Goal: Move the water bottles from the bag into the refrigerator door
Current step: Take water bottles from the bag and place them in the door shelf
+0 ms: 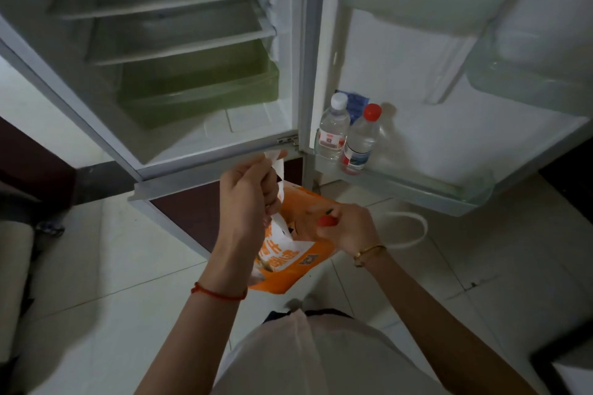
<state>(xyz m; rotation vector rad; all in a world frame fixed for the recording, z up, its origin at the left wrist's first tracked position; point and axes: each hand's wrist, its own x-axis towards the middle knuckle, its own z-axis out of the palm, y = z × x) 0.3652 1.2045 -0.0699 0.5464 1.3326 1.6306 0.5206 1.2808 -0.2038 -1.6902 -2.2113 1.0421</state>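
Head view showed my right grip (pixel 348 228) closed on a red-capped bottle (pixel 327 221) inside the bag (pixel 288 253), left grip (pixel 248 196) pinching its handle; snagging could tip it.

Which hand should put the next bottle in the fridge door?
Probably the right hand: it already grips a red-capped bottle in the orange bag and is nearer the door shelf. The left hand holds the bag's handle.

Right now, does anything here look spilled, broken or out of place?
Nothing stands out. Two water bottles, a white-capped bottle and a red-capped bottle, stand upright in the lower door shelf. The left hand holds the orange bag up by its handle; the right hand grips a red cap inside.
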